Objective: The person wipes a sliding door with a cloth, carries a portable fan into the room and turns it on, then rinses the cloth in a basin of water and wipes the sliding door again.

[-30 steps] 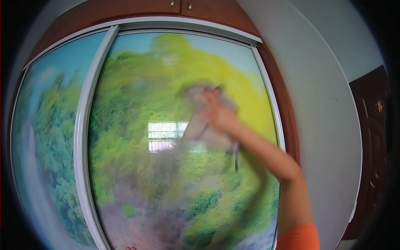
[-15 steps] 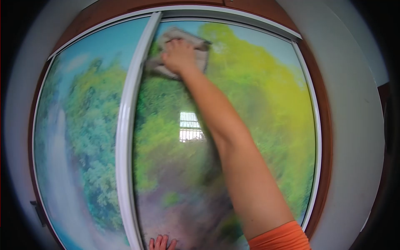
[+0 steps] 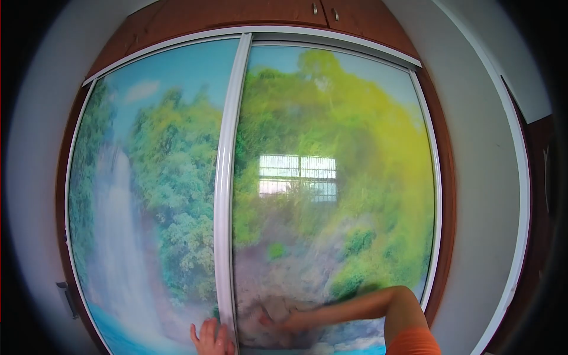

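My right hand [image 3: 287, 326], smeared by motion, is low on the right sliding door panel [image 3: 307, 248], beside the white upright frame strip [image 3: 223, 195]. Under it is a greyish-brown cleaning cloth [image 3: 273, 307], blurred and hard to tell from the printed picture, pressed against the glossy surface. My left hand [image 3: 210, 338] is at the bottom edge of the view, just left of the strip. Its fingers are spread, with nothing in them, against the left door panel [image 3: 171, 236]; its wrist is out of view.
Both panels carry a waterfall and forest picture. A window reflection [image 3: 297, 177] shows on the right one. Brown cupboard doors [image 3: 284, 13] with small handles are above, a pale wall [image 3: 479, 177] is on the right, and a dark handle [image 3: 67, 300] is at the lower left.
My right hand has swept from the panel's top left down to its lower left with the cloth. The view has shifted, and more of my left hand shows.
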The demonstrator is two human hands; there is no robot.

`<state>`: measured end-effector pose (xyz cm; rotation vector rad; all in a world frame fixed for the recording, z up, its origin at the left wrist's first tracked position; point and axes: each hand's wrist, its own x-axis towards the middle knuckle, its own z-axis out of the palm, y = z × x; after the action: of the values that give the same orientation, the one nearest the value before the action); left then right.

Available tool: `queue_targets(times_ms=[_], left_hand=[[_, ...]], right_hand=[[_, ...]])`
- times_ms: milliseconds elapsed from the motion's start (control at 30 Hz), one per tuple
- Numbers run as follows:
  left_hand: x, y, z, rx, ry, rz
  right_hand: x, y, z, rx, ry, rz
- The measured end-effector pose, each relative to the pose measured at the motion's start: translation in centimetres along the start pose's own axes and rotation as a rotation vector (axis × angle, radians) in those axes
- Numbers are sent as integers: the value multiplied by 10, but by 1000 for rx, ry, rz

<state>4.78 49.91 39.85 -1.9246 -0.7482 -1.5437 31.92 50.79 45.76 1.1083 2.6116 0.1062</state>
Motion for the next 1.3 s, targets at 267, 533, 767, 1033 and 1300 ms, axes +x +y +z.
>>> queue_targets(times_ms=[267,533,767,1033,1300], left_hand=[[11,-24,5,-74,13,52],[50,-10,20,-94,-56,-56],[30,-14,41,-113,-39,-45],[24,-20,57,-144,8,-43],[16,-33,68,-230,-23,-46]], right_hand=[[-30,-3,-101,-1248,580,44],[-220,82,-346,-696,1687,1057],[-368,118,-123,-573,1557,1729],[-183,59,-46,-816,939,1705],[-31,35,-259,-648,1433,597]])
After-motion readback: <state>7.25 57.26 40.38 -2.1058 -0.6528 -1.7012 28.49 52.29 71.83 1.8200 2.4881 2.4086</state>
